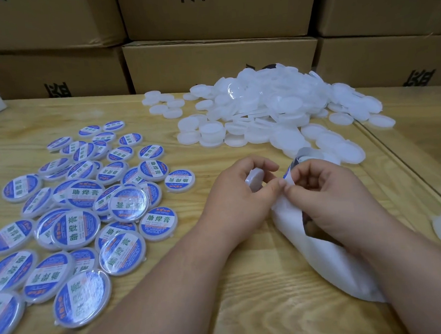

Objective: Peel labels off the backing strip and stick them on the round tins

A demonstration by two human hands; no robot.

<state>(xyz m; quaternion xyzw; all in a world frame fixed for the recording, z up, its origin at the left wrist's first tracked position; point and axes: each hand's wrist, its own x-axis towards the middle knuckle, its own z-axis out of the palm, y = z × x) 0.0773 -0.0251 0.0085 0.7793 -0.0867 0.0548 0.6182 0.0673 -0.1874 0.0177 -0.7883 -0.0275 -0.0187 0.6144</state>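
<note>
White backing strip (320, 251) is pinched at its edge by both hands, left hand (238, 199) also cupping a blank tin (254, 178), right hand (329, 196) peeling; dozens of labelled tins (82, 208) lie left of that, but a big unlabelled pile (270, 112) waits beyond.

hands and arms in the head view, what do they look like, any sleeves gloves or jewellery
Both are bare. The left hand and right hand wear no gloves, and no rings show on the visible fingers. No watch or band shows on either wrist. Both forearms are uncovered right down to the bottom edge of the picture, so no sleeve is in view. The fingernails look short and unpainted.
</note>
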